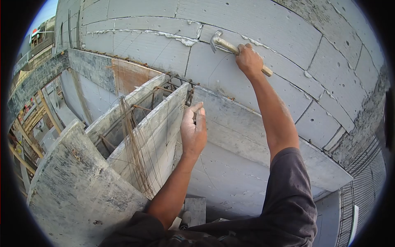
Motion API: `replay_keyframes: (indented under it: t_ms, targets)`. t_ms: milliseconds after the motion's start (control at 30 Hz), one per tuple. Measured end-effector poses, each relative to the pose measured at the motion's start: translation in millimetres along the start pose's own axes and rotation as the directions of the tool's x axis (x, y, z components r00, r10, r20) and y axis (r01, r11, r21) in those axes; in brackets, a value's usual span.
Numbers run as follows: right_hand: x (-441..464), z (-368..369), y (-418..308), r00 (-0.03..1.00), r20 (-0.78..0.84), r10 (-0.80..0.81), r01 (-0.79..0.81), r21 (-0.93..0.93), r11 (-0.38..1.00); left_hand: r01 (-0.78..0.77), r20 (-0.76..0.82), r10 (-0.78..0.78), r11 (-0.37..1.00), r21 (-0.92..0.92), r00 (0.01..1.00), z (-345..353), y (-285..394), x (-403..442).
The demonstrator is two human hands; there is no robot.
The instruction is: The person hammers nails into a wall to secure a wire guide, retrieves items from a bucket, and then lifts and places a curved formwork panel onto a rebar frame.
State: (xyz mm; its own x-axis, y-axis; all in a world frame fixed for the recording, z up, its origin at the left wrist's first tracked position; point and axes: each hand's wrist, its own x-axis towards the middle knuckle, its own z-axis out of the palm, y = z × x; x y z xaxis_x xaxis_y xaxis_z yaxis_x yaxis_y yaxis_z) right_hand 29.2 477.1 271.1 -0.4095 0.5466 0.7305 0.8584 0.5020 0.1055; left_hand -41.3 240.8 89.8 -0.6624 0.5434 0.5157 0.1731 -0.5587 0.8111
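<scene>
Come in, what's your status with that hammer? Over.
Right hand grip closed on hammer, by block wall. Left hand raised near rebar, contents unclear. Thin wires hang over nearby board.

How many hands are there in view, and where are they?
2. The right hand grips a hammer in front of the block wall; the left hand is lower, beside the end of a grey board.
</scene>
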Motion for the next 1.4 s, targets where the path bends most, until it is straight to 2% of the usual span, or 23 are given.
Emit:
replay_keyframes:
  t_ms: [233,333,433,667,733,833,867,967,1067,1167,1333,1400]
  targets:
    - [-9.5,-6.0,-5.2,0.992,0.113,-0.046,0.046,0.009,0.999,-0.034,-0.012,0.036,0.989,0.141,0.999,-0.1,-11.4,5.6]
    - [-5.5,-11.2,-9.1,0.979,0.186,-0.077,0.07,0.048,0.996,-0.107,-0.033,0.12,0.96,0.257,0.992,0.9,-23.8,10.5]
    - [6.5,-24.6,-20.9,0.964,0.246,-0.099,0.084,0.068,0.994,-0.039,-0.004,0.043,0.945,0.326,0.999,-3.0,-28.1,10.8]
    - [36.4,-14.0,-12.0,0.98,0.175,-0.094,0.053,0.223,0.973,0.058,0.056,-0.078,0.952,0.301,0.995,-10.1,-25.6,11.3]
    - [43.1,-17.9,-9.7,0.961,0.253,-0.109,0.055,0.212,0.976,0.097,0.072,-0.121,0.957,0.274,0.99,-12.0,-19.1,13.4]
    - [55.2,-29.9,-7.6,0.928,0.342,-0.147,0.068,0.234,0.97,-0.061,0.015,0.059,0.948,0.312,0.998,-14.6,-34.8,16.4]
    - [57.8,-32.7,-6.7,0.916,0.369,-0.161,0.071,0.245,0.967,-0.025,0.023,0.019,0.952,0.304,1.0,-15.2,-35.0,16.1]
    - [60.5,-18.1,-8.1,0.963,0.231,-0.139,0.083,0.236,0.968,0.057,0.061,-0.076,0.962,0.267,0.995,-14.6,-26.4,10.3]
    - [54.0,-15.3,-13.7,0.981,0.173,-0.093,0.077,0.095,0.993,0.059,0.074,-0.077,0.973,0.222,0.994,-14.5,-20.0,4.9]
    - [42.0,-19.6,-19.7,0.988,0.094,-0.12,0.119,0.014,0.993,0.036,0.081,-0.054,0.976,0.214,0.995,-16.2,-18.4,1.3]
    - [29.2,-22.7,0.0,0.994,0.094,-0.06,0.058,0.024,0.998,0.008,0.076,-0.024,0.98,0.201,0.997,-17.0,-9.6,-0.1]
    - [24.3,-16.4,6.4,0.993,0.113,-0.019,0.013,0.056,0.998,0.092,0.103,-0.114,0.976,0.2,0.988,-17.3,-11.3,-0.4]
